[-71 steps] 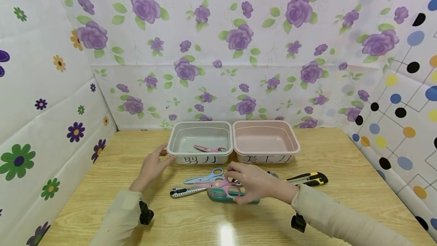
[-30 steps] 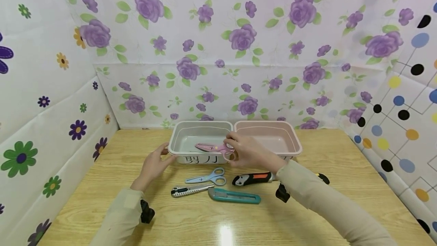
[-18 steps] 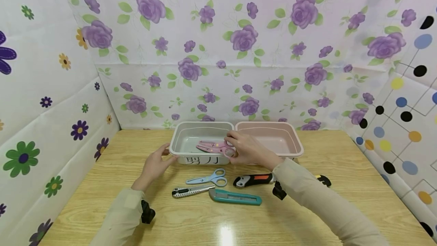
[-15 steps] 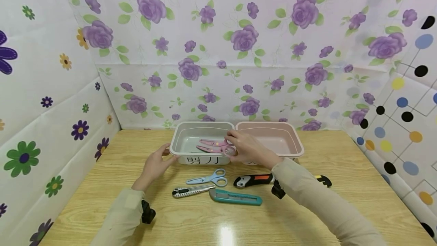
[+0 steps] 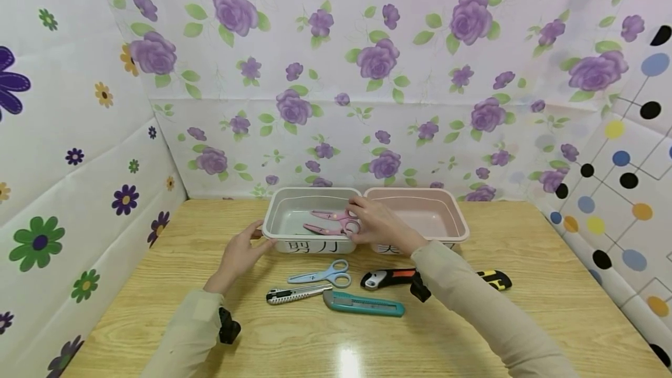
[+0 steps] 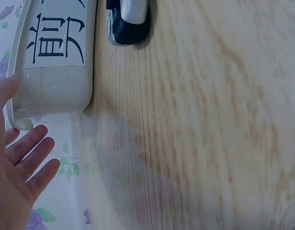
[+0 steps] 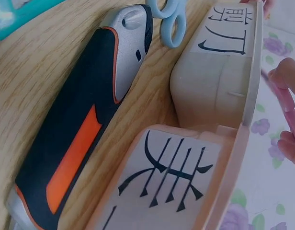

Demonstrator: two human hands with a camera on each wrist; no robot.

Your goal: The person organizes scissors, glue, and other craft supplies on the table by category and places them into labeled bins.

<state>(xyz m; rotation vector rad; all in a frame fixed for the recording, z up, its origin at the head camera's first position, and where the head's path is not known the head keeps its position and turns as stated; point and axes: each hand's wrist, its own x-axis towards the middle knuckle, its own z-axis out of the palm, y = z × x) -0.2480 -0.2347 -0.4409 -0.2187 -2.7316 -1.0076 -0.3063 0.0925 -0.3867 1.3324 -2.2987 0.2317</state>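
In the head view, two pairs of pink scissors (image 5: 326,215) lie close together over the inside of the grey bin (image 5: 279,235). My right hand (image 5: 380,225) reaches over that bin's right front corner and pinches pink scissors near the handles; which pair it holds is hard to tell. In the right wrist view, a strip of pink (image 7: 286,103) shows between thumb and finger. My left hand (image 5: 241,256) grips the grey bin's left front corner, thumb at the rim and its other fingers loosely extended, as the left wrist view shows.
A pink bin (image 5: 417,238) stands right of the grey one. In front lie blue scissors (image 5: 321,275), a silver box cutter (image 5: 296,294), a teal box cutter (image 5: 364,303) and a black-and-orange knife (image 5: 387,277). The right sleeve partly hides a yellow-and-black cutter (image 5: 496,279).
My right hand has carried pink scissors from above the table cutters up and over into the grey bin. A second pink pair now shows beside them. The left hand stays at the bin's corner.
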